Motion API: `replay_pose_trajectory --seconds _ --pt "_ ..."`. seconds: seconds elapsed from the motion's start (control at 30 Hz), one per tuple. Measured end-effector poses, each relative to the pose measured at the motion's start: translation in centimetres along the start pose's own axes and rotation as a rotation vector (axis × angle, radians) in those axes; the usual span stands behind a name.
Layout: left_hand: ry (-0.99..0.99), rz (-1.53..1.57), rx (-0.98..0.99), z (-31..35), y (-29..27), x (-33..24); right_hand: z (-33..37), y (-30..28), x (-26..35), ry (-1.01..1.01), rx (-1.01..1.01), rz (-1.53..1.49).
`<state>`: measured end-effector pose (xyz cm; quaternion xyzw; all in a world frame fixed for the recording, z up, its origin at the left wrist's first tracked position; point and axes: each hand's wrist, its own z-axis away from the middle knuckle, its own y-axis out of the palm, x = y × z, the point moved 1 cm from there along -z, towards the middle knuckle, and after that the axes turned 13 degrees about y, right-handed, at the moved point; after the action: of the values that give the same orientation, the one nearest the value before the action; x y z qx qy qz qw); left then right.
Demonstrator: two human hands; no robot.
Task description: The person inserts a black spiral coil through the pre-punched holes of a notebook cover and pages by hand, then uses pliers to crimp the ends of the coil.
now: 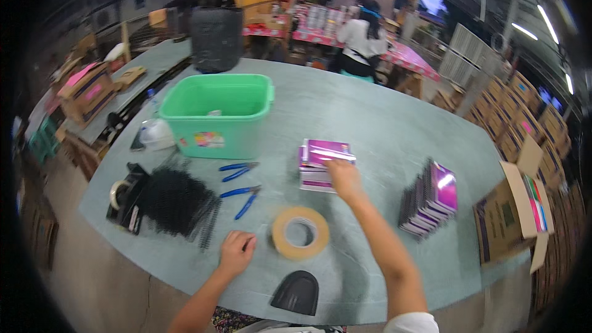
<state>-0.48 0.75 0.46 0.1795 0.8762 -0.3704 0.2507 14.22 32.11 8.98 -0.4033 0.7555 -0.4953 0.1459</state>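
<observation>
My right hand (345, 180) reaches to a short stack of purple-covered notebooks (322, 149), its fingers closed at the near right edge of the top one. Blur hides the fingertips. Lower left, my left hand (237, 251) rests by the table with its fingers curled in; a small dark spot shows beside the thumb, and what it may hold is hidden. Between the hands lies a wide roll of tan tape (282, 234). Two blue-handled pliers (237, 192) lie beyond the left hand, beside a heap of black spiral binding coils (172, 200).
Right of the stack stands a spiral-bound pile of purple notebooks (443, 188), then an open carton (499, 225). A green tub (216, 129) stands far left, a black tape dispenser (131, 200) by the coils. Near the front edge lies a dark rounded object (297, 293). Another person (362, 40) sits beyond.
</observation>
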Motion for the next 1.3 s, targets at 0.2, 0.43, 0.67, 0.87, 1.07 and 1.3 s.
replay_pose_trajectory --seconds 0.2,0.43,0.67,0.87,1.07,1.3 --pt "-0.054 -0.466 -0.043 -2.5 -4.7 3.2 3.4 -8.7 4.1 0.144 0.078 -0.186" --pt "-0.170 -0.598 0.190 -2.1 -4.5 6.8 8.7 -4.7 1.4 0.358 0.786 -0.886" --pt "-0.119 -0.422 0.081 -3.8 -5.9 3.7 8.8 -8.5 9.1 0.101 0.671 -0.674" --pt "-0.203 -0.270 0.147 -5.8 -7.2 -2.0 10.0 -7.8 11.5 0.043 0.337 -0.391" --pt "-0.146 -0.038 0.180 -4.8 -5.3 -4.0 10.3 -7.3 12.6 0.012 0.262 -0.389" --pt "-0.164 0.292 -0.061 -5.3 -5.5 -7.6 10.1 -8.2 14.2 0.054 0.278 -0.462"
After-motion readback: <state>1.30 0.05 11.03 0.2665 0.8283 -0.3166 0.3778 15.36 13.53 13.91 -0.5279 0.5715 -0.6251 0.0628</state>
